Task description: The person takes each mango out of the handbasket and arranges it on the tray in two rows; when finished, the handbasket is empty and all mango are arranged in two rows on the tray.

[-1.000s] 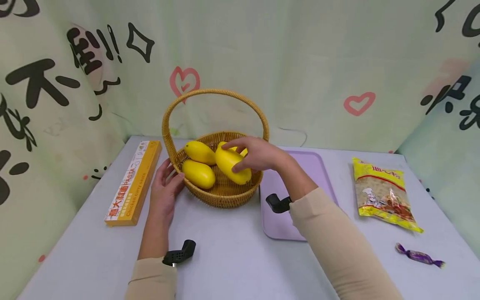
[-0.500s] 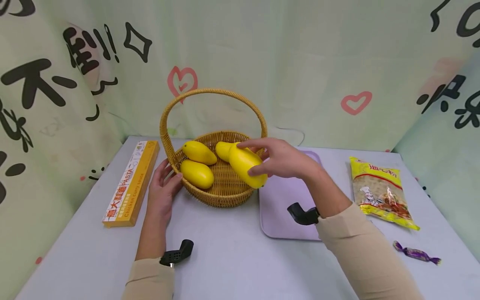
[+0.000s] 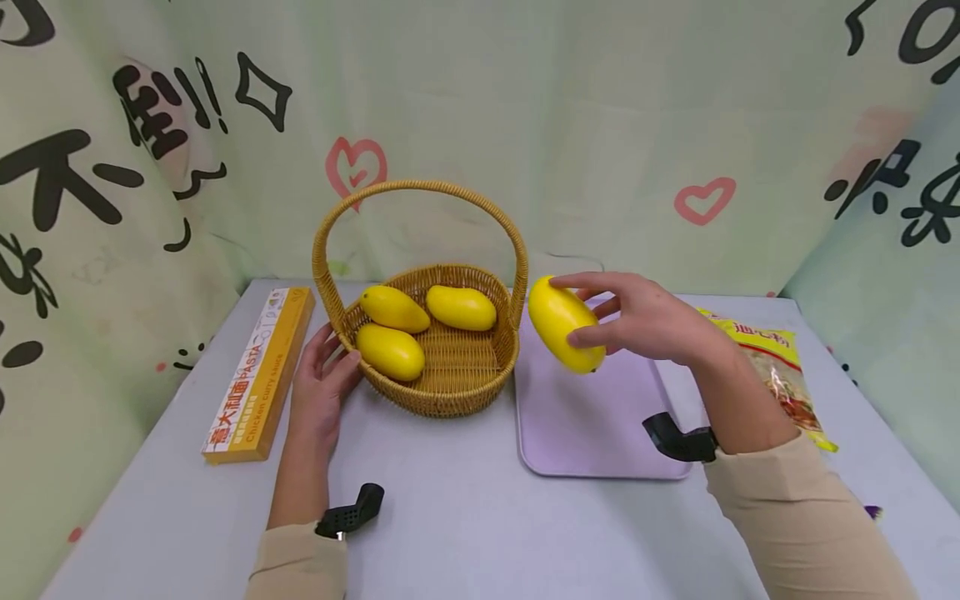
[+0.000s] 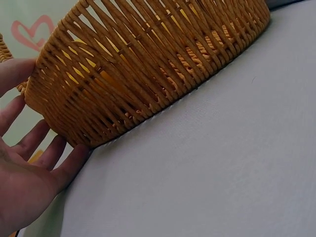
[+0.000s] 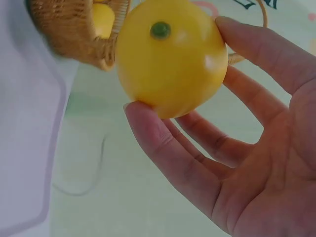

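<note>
My right hand (image 3: 637, 318) pinches a smooth yellow mango (image 3: 564, 323) between thumb and fingertips, raised over the lilac tray (image 3: 592, 425) and just right of the basket. Its green stem spot faces the camera in the right wrist view, where the mango (image 5: 170, 59) covers part of the scene behind. The wicker basket (image 3: 442, 404) stands upright with its tall handle up. Inside lie three more mangoes, one of them (image 3: 461, 308) at the back. Spread along the basket's left side, my left hand (image 3: 322, 383) touches the wicker with its fingertips, as the left wrist view shows.
A yellow pasta box (image 3: 262, 375) lies left of my left hand. Past the tray, a yellow-topped noodle bag (image 3: 780, 367) is partly hidden by my right forearm. One end of a purple wrapped candy (image 3: 873, 511) shows beside the right sleeve. A printed curtain hangs behind the table.
My right hand has lifted the mango out of the basket and carried it right, over the tray. The left hand keeps its place on the basket's side.
</note>
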`<state>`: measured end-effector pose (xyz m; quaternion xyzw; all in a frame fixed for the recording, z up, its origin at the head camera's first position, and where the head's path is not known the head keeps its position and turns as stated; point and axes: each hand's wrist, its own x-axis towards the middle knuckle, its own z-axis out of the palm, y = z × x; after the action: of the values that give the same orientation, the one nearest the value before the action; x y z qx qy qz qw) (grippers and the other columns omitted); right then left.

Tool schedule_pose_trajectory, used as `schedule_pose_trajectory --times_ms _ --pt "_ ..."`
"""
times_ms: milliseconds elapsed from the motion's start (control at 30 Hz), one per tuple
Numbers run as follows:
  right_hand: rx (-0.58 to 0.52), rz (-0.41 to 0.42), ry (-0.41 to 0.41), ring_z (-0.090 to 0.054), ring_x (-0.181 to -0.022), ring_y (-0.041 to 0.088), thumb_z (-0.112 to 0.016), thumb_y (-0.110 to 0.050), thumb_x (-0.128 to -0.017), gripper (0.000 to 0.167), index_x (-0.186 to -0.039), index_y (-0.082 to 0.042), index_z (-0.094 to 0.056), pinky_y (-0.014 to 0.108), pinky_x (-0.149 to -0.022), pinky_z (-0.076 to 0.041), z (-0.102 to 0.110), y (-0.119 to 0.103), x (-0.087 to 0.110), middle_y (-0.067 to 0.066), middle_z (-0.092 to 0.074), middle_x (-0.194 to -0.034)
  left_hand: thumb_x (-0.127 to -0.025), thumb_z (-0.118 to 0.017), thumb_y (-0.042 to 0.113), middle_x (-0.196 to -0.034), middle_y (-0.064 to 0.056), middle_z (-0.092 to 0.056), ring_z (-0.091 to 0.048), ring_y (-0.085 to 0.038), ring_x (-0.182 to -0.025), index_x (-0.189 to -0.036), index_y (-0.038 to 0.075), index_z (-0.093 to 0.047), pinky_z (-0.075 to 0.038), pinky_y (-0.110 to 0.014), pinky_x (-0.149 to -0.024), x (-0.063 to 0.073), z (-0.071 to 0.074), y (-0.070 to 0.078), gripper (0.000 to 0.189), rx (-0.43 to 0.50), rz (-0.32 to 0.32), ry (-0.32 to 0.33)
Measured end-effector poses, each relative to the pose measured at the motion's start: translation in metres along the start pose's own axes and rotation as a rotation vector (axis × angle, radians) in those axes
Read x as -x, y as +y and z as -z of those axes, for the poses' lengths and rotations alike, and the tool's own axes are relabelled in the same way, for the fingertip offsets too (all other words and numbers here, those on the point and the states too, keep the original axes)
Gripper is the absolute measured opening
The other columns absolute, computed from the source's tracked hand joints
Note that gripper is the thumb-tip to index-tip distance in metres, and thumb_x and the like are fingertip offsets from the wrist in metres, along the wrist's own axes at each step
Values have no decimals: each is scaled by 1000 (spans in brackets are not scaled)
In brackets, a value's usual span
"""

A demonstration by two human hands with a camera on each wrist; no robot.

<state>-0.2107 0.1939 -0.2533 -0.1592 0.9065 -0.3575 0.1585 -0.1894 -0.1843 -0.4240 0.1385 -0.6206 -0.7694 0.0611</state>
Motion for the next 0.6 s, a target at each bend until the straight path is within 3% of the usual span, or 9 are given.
schedule_pose_trajectory --times_ms 233,600 --pt "28 -58 38 -61 -120 40 -76 -21 -92 67 -154 -21 -50 39 -79 -64 -4 22 -12 21 -48 -147 -101 -67 17 -164 1 -38 -42 -18 -149 -158 35 -39 -43 -36 -120 0 1 0 67 0 2 3" --pt "73 -155 81 -61 -114 38 -75 -25 -93 70 -157 -22 -46 36 -79 -63 -17 43 -38 25 -46 -148 -100 -68 18 -164 2 -38 -42 -17 -148 -158 36 -39 -43 -35 -119 -2 1 -1 67 -4 9 -3"
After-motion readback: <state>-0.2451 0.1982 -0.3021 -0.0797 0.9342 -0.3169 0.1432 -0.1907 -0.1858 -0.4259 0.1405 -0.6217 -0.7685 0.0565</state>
